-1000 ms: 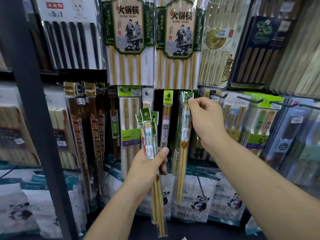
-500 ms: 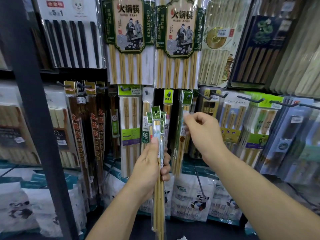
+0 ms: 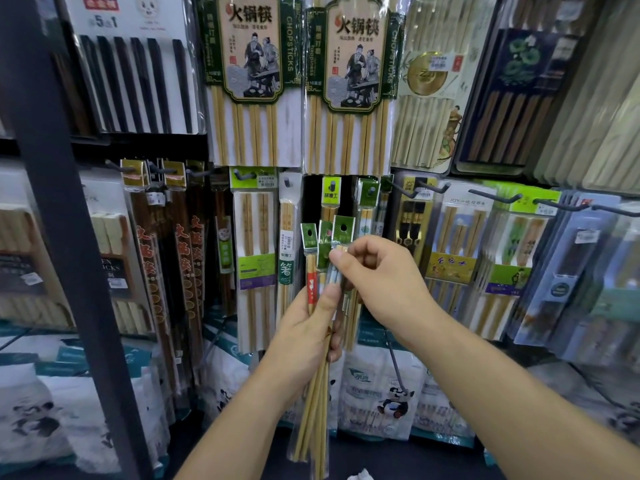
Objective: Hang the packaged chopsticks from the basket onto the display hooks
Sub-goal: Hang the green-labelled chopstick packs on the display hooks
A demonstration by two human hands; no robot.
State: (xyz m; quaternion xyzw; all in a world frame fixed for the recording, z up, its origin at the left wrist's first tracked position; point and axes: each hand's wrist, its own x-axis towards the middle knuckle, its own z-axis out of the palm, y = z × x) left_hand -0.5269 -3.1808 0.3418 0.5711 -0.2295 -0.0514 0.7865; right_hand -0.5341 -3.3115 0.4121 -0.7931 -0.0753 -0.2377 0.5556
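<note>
1. Left hand (image 3: 304,337): my fingers and thumb are wrapped round a bundle of slim chopstick packs (image 3: 325,242). I hold it upright in front of the middle of the display wall, level with the lower hook row. Three green header cards fan out at the top.
2. Right hand (image 3: 381,282): thumb and curled fingers pinch the rightmost pack (image 3: 343,230) just under its header. Looks like I'm peeling it off the bundle.
3. Done, as far as shown: matching green-header packs (image 3: 367,202) hang on a hook (image 3: 371,190) just above and right of the bundle, and a neighbour pack (image 3: 331,192) hangs beside them. I can't tell which ones I put up.
4. Left to do: at least three packs are in hand and none is on a hook yet. The pinched pack's hole sits below the hook, apart from it.
5. Basket is not in view, so the remaining stock is unknown.
6. Judgement: mid-task, between hangs. The next pack is picked out but not lifted to the hook.
</note>
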